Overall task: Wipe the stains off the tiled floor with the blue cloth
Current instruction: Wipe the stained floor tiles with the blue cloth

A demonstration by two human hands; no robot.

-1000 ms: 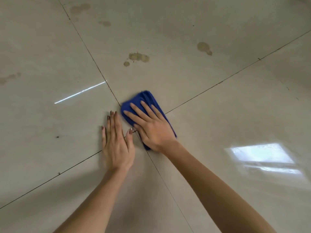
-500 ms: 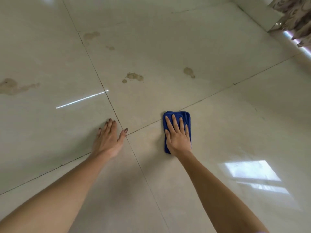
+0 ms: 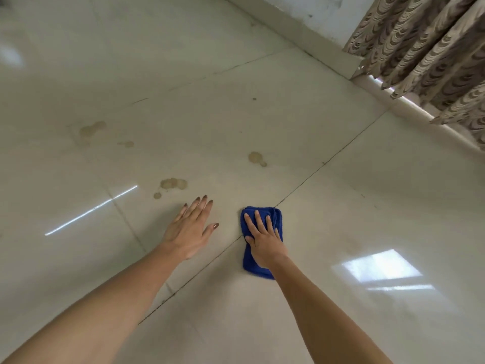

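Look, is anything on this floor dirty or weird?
Yes. Brownish stains mark the pale tiled floor: a blotchy cluster just beyond the left hand, a spot farther right, and a fainter patch far left. The blue cloth under the right hand touches none of them.

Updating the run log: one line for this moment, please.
right hand flat on blue cloth | left hand flat on tiled floor | stains ahead, unwiped

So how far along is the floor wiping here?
Early. Done: the floor around the blue cloth shows no stains. In hand: the right hand presses the cloth flat on a grout line; the left hand rests flat on the floor. Left: the near stain, the right stain and the faint far stain.
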